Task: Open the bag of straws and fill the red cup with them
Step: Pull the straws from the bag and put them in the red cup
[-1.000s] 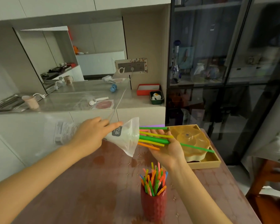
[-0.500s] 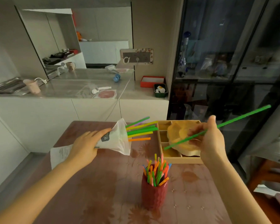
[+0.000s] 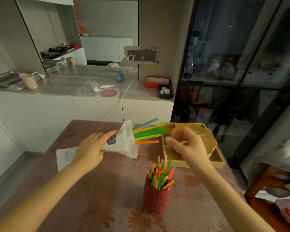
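You are gripping the bag (image 3: 122, 141) left of centre in your left hand (image 3: 89, 149), straws (image 3: 148, 131) poking out. Your right hand (image 3: 185, 144), blurred, seems loosely curled and empty; pinch the next straw for the red cup (image 3: 156, 196) at lower centre.

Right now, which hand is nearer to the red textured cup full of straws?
Right. The right hand hovers just above and behind the red textured cup, its grip loosely curled. The left hand is farther off to the left, holding the clear plastic straw bag.
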Demonstrator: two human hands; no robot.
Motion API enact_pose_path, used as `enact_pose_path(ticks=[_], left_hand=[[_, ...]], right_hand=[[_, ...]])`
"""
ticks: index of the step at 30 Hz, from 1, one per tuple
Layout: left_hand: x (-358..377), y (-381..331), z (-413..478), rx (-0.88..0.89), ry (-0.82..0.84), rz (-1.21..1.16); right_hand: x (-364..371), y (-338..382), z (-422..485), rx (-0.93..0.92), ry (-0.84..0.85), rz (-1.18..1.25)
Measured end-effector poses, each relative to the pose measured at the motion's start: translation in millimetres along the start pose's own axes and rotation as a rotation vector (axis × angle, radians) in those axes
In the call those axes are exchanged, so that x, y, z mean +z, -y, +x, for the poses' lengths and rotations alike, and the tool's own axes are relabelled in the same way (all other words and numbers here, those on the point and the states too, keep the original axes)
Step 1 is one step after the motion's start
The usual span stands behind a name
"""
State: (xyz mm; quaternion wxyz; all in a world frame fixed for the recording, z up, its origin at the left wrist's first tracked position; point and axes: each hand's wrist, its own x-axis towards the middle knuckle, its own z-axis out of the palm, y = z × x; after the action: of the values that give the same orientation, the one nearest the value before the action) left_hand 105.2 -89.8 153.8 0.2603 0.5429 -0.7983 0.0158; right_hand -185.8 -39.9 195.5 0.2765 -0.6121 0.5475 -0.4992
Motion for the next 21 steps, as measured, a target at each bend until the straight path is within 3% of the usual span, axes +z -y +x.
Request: enact_pose_path(ticks=[4,8,11,14,21], left_hand=[[-7.9,-7.9,8.4,0.034,-0.041,-0.014],[-27.5,-27.4,34.1,0.072,-0.142,-0.059],[-33.8,-56.9,48.1,0.206,-0.136,-0.046],[-32.4,-68.0,50.2,0.256,-0.122,-0.069],[-12.8,-35.4,23.9,0.133,-0.073,-0.085]], right_hand=[[-6.6,10.3,-1.0,0.082,-0.097,0.219],[11.4,19.6,3.3,0.244,0.051,0.25],[32.3,41.0,17.2,0.177,0.108,0.622],[40.4,52.5,30.4,0.235,-0.071,0.937],[-19.5,48.8,44.3,0.16,-0.453,1.314]])
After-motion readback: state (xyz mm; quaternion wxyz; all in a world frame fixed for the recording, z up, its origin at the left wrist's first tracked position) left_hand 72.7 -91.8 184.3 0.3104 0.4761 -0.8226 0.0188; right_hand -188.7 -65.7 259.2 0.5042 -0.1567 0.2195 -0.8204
